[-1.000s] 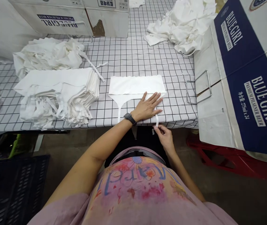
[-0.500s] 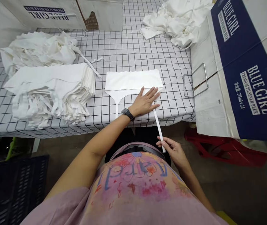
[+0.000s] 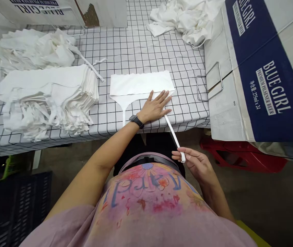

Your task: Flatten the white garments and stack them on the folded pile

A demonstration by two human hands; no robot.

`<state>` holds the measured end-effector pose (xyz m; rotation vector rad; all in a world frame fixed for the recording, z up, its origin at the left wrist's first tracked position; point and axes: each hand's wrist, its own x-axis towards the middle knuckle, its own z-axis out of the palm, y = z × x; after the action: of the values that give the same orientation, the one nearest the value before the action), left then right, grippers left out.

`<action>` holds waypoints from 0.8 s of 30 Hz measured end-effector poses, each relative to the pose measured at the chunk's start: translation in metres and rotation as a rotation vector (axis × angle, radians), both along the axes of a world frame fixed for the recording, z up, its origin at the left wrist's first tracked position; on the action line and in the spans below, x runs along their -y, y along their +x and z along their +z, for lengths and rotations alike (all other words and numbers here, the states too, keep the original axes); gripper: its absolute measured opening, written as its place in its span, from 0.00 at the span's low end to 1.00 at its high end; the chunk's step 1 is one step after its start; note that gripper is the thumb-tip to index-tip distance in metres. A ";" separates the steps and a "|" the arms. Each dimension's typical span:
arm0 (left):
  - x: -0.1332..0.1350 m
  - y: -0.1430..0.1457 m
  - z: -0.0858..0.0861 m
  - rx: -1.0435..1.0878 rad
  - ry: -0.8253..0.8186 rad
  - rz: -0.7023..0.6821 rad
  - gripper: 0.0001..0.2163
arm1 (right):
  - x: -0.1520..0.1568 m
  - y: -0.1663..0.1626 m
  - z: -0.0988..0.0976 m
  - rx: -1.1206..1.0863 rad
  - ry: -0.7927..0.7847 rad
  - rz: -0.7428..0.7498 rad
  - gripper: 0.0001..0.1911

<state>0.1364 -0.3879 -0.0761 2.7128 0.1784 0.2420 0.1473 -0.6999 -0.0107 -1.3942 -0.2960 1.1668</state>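
A white strappy garment (image 3: pixel 141 83), looking like a camisole, lies flat on the checked tablecloth, its wavy edge facing away from me. My left hand (image 3: pixel 155 107), with a dark watch on the wrist, rests flat on its lower right corner, fingers stretched out. From under that hand a narrow white strap (image 3: pixel 172 131) runs over the table edge towards me. My right hand (image 3: pixel 191 159) pinches the strap near its end, in front of my waist. The other strap (image 3: pixel 124 117) hangs down on the left and passes behind my left forearm.
Left of the garment is a neat stack of folded white garments (image 3: pixel 56 85), with a loose white heap (image 3: pixel 33 49) behind. Another heap (image 3: pixel 179 19) lies at the back right. Beer cartons (image 3: pixel 270 82) stand right, near a wire frame (image 3: pixel 209 82). A red stool (image 3: pixel 241 156) is below.
My right hand has shifted slightly along the strap, whose looped end now shows beyond the fingers. My left hand stays flat on the garment. The whole view has shifted a little.
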 end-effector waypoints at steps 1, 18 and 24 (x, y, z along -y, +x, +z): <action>0.000 0.000 -0.001 0.004 -0.006 -0.002 0.34 | -0.002 0.001 0.002 -0.031 0.030 0.006 0.17; 0.031 -0.066 0.077 0.218 -0.661 0.135 0.12 | -0.099 0.028 0.002 0.481 0.063 -0.137 0.08; 0.016 -0.077 0.070 0.167 -0.457 0.125 0.08 | -0.117 0.042 0.001 0.260 -0.009 -0.194 0.13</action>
<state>0.0599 -0.4038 -0.0064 2.2196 0.3129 0.4082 0.1895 -0.5832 -0.0096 -1.5480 -0.3301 0.8297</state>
